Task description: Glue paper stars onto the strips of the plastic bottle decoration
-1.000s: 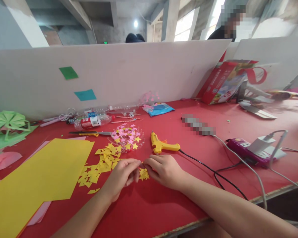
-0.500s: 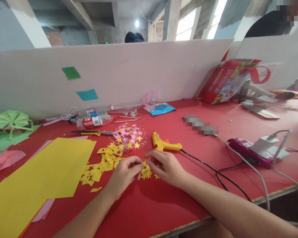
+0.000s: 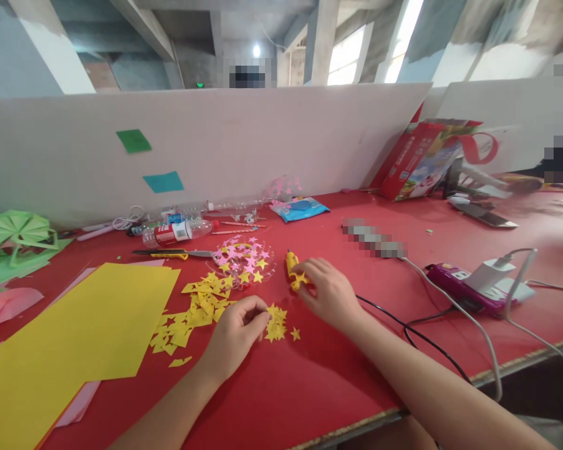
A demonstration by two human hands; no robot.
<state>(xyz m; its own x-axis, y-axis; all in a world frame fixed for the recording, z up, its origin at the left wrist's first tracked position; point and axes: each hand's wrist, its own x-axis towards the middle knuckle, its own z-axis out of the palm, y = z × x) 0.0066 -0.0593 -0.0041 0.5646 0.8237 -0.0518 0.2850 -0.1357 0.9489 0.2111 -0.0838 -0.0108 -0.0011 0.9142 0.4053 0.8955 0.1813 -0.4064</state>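
Observation:
My left hand (image 3: 244, 325) rests over the red table with thumb and forefinger pinched together; what is between them, if anything, is too small to make out. Right beside those fingertips lies a small pile of yellow paper stars (image 3: 276, 324), with one loose star (image 3: 295, 334) to its right. My right hand (image 3: 331, 294) is over a yellow hot glue gun (image 3: 291, 264), covering its handle, with thumb and fingers apart around the body. The gun lies on the table, its black cord running out behind the hand.
Yellow scraps (image 3: 201, 306) and large yellow sheets (image 3: 107, 325) lie left. Behind them are a clear dish (image 3: 269, 275) with pink and yellow stars, a utility knife (image 3: 169, 254) and a bottle (image 3: 182, 231). A purple power strip (image 3: 443, 281) with white cables is at right.
My right hand has left the yellow star pile and moved up and right onto the glue gun, uncovering the loose star. My left hand has stayed almost in place.

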